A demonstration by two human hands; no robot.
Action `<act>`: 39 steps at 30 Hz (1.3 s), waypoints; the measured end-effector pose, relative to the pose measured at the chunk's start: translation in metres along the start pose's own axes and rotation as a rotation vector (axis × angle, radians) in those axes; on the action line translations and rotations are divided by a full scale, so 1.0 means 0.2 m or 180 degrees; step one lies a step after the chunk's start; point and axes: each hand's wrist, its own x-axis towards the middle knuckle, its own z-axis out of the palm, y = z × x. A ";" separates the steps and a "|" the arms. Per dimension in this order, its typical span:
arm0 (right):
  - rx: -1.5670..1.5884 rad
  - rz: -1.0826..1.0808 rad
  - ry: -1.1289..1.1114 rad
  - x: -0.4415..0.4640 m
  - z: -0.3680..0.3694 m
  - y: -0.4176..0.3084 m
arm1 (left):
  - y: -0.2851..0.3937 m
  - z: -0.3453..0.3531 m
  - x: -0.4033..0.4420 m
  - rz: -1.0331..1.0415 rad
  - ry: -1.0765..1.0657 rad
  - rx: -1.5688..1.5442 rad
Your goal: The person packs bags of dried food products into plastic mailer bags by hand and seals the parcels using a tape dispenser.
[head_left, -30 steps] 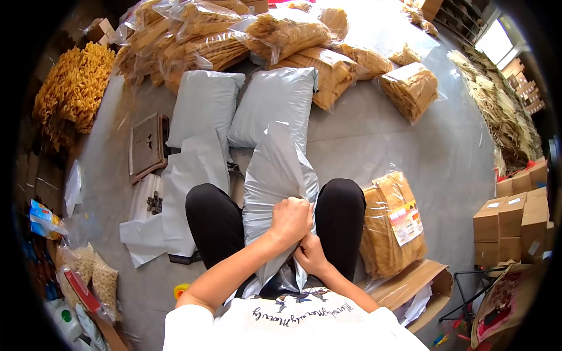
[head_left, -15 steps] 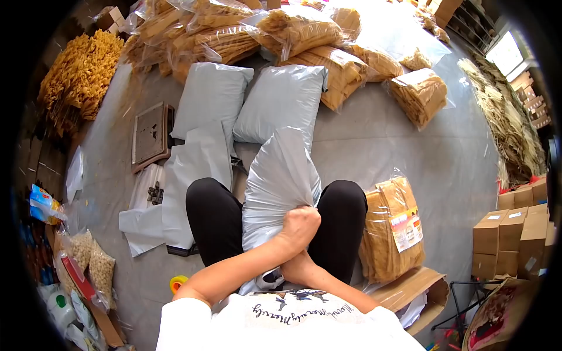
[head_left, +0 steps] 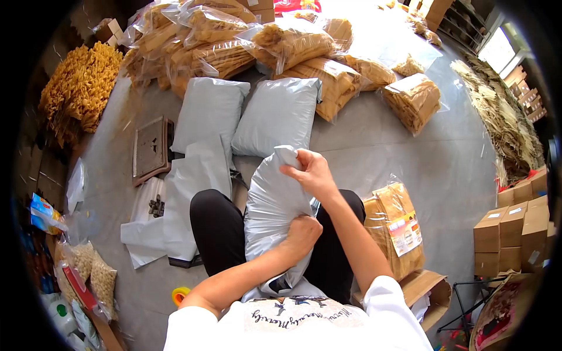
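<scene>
A grey plastic mailing bag (head_left: 266,210) stands bulging between the knees, its surface creased. My left hand (head_left: 302,233) is closed on the bag's right side, gathering the plastic at mid-height. Higher up, my right hand (head_left: 310,169) pinches the bag's top corner between thumb and fingers. Two filled grey bags (head_left: 278,116) lie on the floor just beyond. Flat grey bags (head_left: 196,175) are spread left of the knees. To the right of the knees stands a clear pack of tan dried sheets (head_left: 395,228) with a label.
A scale (head_left: 151,149) rests on the floor at the left. Clear bags of tan sheets (head_left: 216,55) are piled at the back. Cardboard boxes (head_left: 492,231) are stacked at the right, an open carton (head_left: 430,292) sits lower right, and yellow tape (head_left: 180,295) lies lower left.
My right hand has moved from low beside the other hand up to the bag's top corner, which is now folded over. My left hand stays closed on the bag's side.
</scene>
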 end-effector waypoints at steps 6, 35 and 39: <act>0.0095 0.0196 0.1283 -0.13 0.01 0.12 | -0.02 -0.01 -0.05 -0.0009 0.0084 0.0151; 0.0430 -0.1333 0.1283 -0.12 -0.05 -0.06 | -0.01 0.04 -0.03 -0.0078 0.0128 -0.0019; -0.0013 -0.0957 0.1153 -0.08 -0.06 -0.09 | -0.01 0.02 -0.03 -0.0022 0.0088 -0.0053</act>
